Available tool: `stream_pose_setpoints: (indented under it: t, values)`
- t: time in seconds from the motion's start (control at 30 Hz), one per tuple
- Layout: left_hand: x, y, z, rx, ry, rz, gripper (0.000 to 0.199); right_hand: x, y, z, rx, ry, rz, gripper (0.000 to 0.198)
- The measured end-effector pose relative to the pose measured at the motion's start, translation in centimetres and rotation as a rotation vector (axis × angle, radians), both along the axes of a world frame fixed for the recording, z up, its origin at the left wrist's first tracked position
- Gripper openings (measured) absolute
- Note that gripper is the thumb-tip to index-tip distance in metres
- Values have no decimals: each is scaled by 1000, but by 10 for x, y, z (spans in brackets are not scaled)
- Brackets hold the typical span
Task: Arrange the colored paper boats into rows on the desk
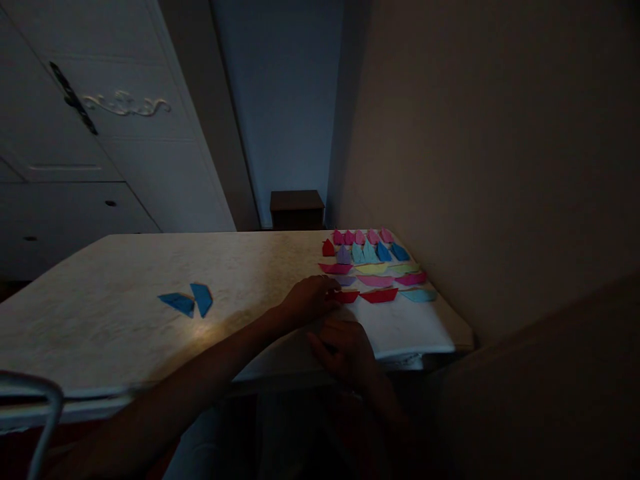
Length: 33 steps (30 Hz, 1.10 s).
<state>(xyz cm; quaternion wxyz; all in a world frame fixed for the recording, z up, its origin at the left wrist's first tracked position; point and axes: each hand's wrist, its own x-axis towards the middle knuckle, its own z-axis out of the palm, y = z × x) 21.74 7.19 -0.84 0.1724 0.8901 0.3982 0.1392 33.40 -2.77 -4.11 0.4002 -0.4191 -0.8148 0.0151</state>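
Note:
My left hand reaches across the table to the left end of a red folded paper boat, with its fingertips closed around that end. My right hand rests at the table's near edge, just below the left one. Its fingers are loosely bent, the thumb stands apart, and no object shows in it. Beside the held boat lies another red paper boat, then a light blue paper boat. Behind are rows with a lilac boat, pink boats and a yellow boat.
Farther back stand small folded paper pieces, blue and pink. Two blue folded papers lie left on the pale table. A wall borders the right side. A white cabinet and brown stand are beyond.

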Motion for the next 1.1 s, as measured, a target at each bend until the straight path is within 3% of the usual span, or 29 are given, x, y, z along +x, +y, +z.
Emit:
stream_pose_setpoints:
  t: [0.37, 0.53, 0.7, 0.77, 0.97, 1.1]
  values:
    - [3, -2, -1, 14, -39, 91, 34, 0, 2, -4, -55, 88, 2, 45]
    - [-9, -12, 2, 12, -190, 78, 28, 7, 2, 3, -140, 220, 1, 46]
    - [-54, -31, -1, 31, -272, 145, 12, 16, -1, 8, -293, 389, -11, 48]
    - [-77, -42, -3, 4, -290, 176, 15, 16, -1, 8, -319, 407, -9, 48]
    - [-139, -74, -8, -55, -413, 329, 24, 14, -1, 8, -354, 341, -17, 47]
    - [-162, -84, -16, -16, -524, 426, 25, 11, 3, 11, -415, 277, -61, 48]
